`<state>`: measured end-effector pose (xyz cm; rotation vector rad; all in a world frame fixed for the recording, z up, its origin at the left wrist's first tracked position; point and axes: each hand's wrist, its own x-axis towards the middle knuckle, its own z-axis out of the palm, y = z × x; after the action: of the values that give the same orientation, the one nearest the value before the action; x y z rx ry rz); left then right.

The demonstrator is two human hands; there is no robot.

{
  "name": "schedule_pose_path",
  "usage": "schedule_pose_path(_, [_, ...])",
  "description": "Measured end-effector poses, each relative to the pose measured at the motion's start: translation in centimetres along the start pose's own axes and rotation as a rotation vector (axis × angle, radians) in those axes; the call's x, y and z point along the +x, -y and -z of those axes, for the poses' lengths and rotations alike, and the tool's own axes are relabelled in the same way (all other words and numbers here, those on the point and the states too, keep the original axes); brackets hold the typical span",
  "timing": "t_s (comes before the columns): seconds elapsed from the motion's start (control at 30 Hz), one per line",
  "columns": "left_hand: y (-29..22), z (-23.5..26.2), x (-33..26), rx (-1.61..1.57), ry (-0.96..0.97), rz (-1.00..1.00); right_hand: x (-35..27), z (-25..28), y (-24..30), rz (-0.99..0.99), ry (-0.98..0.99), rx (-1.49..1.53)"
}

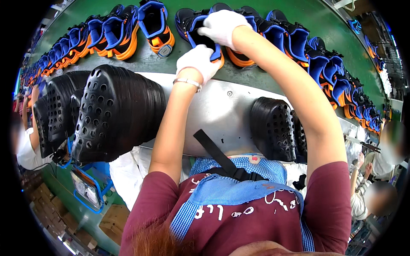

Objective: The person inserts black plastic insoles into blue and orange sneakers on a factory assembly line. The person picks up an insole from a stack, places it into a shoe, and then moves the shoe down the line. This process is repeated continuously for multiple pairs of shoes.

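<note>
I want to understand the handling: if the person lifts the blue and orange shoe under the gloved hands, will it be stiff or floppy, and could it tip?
The shoe probably keeps its shape: its thick orange sole looks firm, while the blue upper may flex. Lying beside its neighbours on the green belt, it seems unlikely to roll. Both gloved hands, left hand and right hand, should steady it.

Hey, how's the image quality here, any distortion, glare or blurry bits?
Head view: strong fisheye bending of the green conveyor belt toward a black rim; soft glare on the grey metal ledge; white-gloved left hand and right hand on a blue-and-orange shoe stay sharp; people at the edges are blurred.
</note>
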<state>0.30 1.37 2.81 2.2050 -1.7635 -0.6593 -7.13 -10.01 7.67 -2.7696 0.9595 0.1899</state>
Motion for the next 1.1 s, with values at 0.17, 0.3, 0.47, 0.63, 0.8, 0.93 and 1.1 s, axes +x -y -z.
schedule_pose_path(0.17, [3.4,0.7,-2.8,-0.647,-0.302,-0.007,-1.6,0.4,-1.5,-0.063,-0.170,0.024])
schedule_pose_path(0.3, [4.2,0.3,-0.3,-0.262,-0.530,0.222,-0.7,-0.3,0.1,-0.057,-0.072,0.066])
schedule_pose_path(0.47, [3.2,2.0,3.0,-0.173,-0.134,0.486,2.0,-1.9,1.9,-0.170,0.031,0.048])
schedule_pose_path(0.63, [2.8,1.4,4.3,-0.042,-0.132,0.553,2.4,-3.1,2.0,-0.226,0.049,0.035])
schedule_pose_path(0.8, [4.2,1.7,6.6,0.034,-0.204,0.553,2.9,-3.3,1.9,-0.214,-0.043,0.084])
schedule_pose_path(0.93, [5.9,3.3,7.2,0.018,-0.266,0.518,2.2,-0.7,0.8,-0.143,-0.016,0.309])
schedule_pose_path(1.1, [-0.8,1.7,2.0,-0.102,-0.903,0.039,-6.8,3.7,-4.8,-0.099,-0.109,0.109])
